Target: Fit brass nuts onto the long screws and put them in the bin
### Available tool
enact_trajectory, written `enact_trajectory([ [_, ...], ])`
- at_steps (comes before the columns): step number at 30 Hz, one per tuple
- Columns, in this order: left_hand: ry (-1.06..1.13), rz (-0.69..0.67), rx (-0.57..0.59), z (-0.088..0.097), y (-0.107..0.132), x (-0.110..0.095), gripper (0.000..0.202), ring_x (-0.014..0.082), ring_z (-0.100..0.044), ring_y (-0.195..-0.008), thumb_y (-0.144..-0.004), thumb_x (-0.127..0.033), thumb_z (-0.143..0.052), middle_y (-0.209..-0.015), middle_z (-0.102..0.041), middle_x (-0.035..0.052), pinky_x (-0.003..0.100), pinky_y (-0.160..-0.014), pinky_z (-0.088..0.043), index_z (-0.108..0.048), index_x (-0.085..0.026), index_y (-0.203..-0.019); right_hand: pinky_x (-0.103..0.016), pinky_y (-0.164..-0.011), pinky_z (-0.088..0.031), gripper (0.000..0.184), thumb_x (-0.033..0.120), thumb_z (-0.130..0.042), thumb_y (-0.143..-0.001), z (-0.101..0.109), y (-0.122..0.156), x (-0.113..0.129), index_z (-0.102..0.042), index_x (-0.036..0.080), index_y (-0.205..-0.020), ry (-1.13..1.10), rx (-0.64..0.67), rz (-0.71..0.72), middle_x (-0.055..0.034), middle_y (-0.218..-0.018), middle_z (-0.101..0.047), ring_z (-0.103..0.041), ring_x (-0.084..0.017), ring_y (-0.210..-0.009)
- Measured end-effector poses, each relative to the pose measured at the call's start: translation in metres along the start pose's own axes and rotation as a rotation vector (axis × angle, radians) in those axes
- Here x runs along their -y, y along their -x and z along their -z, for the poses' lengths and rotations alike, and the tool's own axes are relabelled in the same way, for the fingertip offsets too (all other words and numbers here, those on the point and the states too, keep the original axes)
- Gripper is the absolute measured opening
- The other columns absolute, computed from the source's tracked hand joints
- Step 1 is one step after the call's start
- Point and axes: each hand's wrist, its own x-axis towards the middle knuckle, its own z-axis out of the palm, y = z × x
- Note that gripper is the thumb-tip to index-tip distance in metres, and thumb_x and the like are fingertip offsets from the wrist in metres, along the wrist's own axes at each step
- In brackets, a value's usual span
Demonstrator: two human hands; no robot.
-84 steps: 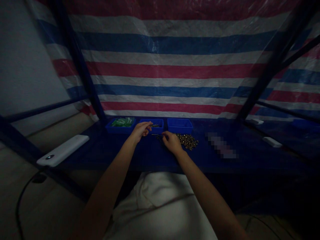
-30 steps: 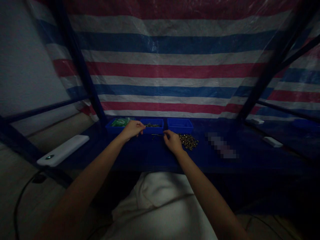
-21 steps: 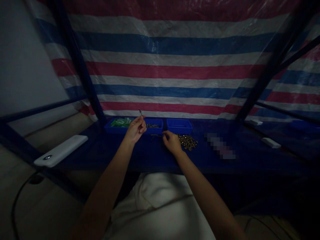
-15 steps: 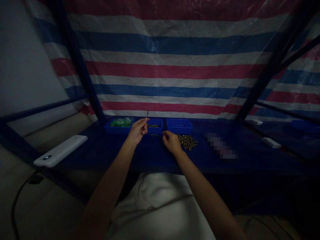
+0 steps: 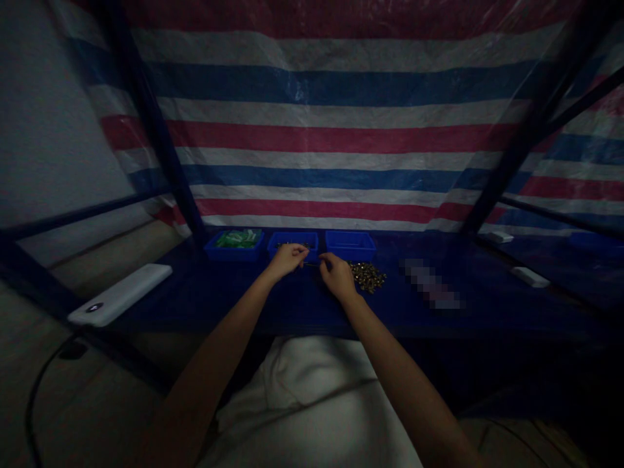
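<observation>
Our left hand (image 5: pixel 286 261) pinches its fingertips together, facing our right hand (image 5: pixel 337 276), whose fingers curl; whether either grips anything, we cannot tell. We seem to be at fine fingertip work; the next move likely calls for steady aim. Metal bits (image 5: pixel 369 277) lie at our right hand's three o'clock. Between both hands, a thin stick (image 5: pixel 312 264) is dim; our left hand partly hides the tray (image 5: pixel 292 236) at its twelve o'clock.

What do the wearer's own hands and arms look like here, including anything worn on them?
The left hand and right hand are ungloved. No sleeves show on the forearms, and nothing worn is visible at the wrists, though the picture is dim. Pale creased cloth covers the lap.
</observation>
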Motion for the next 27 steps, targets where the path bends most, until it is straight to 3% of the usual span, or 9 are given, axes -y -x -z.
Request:
enact_trajectory([
  [2,-0.237,-0.105,0.045,-0.009,-0.001,0.0,0.026,0.0092,-0.05,-0.046,-0.078,-0.032,-0.05,-0.053,-0.057,-0.0007,0.019,-0.045,-0.035,-0.064,-0.014,-0.092,-0.029,-0.082,-0.045,0.026,0.02,-0.043,-0.082,0.0,0.0,-0.001,-0.06,0.02,-0.1,-0.005,-0.025,-0.009,-0.0061,-0.096,-0.066,-0.061,-0.017,-0.088],
  [5,-0.605,-0.22,0.086,-0.022,0.0,-0.002,0.027,0.0156,-0.061,-0.066,-0.079,-0.029,-0.05,-0.074,-0.066,0.0051,0.023,-0.058,-0.043,-0.064,-0.018,-0.099,-0.032,-0.084,-0.045,0.027,0.019,-0.041,-0.081,0.0,0.0,-0.002,-0.059,0.018,-0.102,-0.016,-0.058,-0.012,-0.0081,-0.101,-0.065,-0.06,-0.019,-0.091],
  [8,-0.876,-0.245,0.117,-0.031,0.002,-0.007,0.027,0.022,-0.063,-0.082,-0.081,-0.026,-0.046,-0.093,-0.067,0.0113,0.03,-0.067,-0.046,-0.062,-0.019,-0.103,-0.031,-0.084,-0.045,0.028,0.018,-0.041,-0.081,0.0,-0.001,-0.002,-0.058,0.018,-0.103,-0.01,-0.091,-0.013,-0.0077,-0.102,-0.064,-0.06,-0.019,-0.091],
  [10,-0.983,-0.257,0.141,-0.035,0.001,-0.01,0.026,0.0228,-0.063,-0.084,-0.083,-0.021,-0.043,-0.092,-0.066,0.0139,0.031,-0.071,-0.046,-0.062,-0.015,-0.099,-0.031,-0.083,-0.045,0.028,0.018,-0.041,-0.08,0.0,-0.001,-0.002,-0.058,0.019,-0.103,-0.003,-0.102,-0.011,-0.0071,-0.101,-0.064,-0.06,-0.018,-0.09],
  [16,-1.131,-0.39,0.195,-0.039,-0.002,-0.014,0.025,0.023,-0.063,-0.083,-0.082,-0.008,-0.038,-0.083,-0.066,0.0166,0.033,-0.072,-0.046,-0.063,-0.008,-0.086,-0.03,-0.081,-0.045,0.028,0.019,-0.042,-0.08,0.0,-0.001,-0.001,-0.058,0.018,-0.103,-0.011,-0.091,-0.013,-0.0068,-0.097,-0.065,-0.06,-0.017,-0.085],
  [21,-1.199,-0.504,0.287,-0.036,-0.006,-0.012,0.025,0.0232,-0.063,-0.082,-0.081,-0.007,-0.039,-0.085,-0.066,0.0164,0.032,-0.07,-0.045,-0.063,-0.007,-0.087,-0.03,-0.081,-0.045,0.028,0.019,-0.042,-0.08,0.001,-0.001,-0.001,-0.058,0.018,-0.103,-0.014,-0.081,-0.023,-0.0066,-0.098,-0.064,-0.06,-0.018,-0.086],
  [24,-1.16,-0.491,0.247,-0.03,-0.009,-0.01,0.023,0.0232,-0.063,-0.081,-0.082,-0.012,-0.04,-0.086,-0.066,0.0159,0.031,-0.068,-0.044,-0.061,-0.008,-0.091,-0.03,-0.083,-0.044,0.028,0.02,-0.041,-0.08,0.001,-0.001,-0.001,-0.059,0.017,-0.103,-0.025,-0.094,-0.014,-0.0075,-0.099,-0.064,-0.059,-0.018,-0.088],
  [27,-1.028,-0.409,0.128,-0.021,-0.01,-0.009,0.021,0.022,-0.063,-0.075,-0.08,-0.02,-0.045,-0.081,-0.067,0.012,0.029,-0.062,-0.044,-0.06,-0.012,-0.092,-0.03,-0.082,-0.044,0.029,0.019,-0.041,-0.08,0.0,-0.001,-0.002,-0.058,0.018,-0.103,-0.032,-0.102,-0.002,-0.0071,-0.098,-0.064,-0.059,-0.017,-0.087],
])
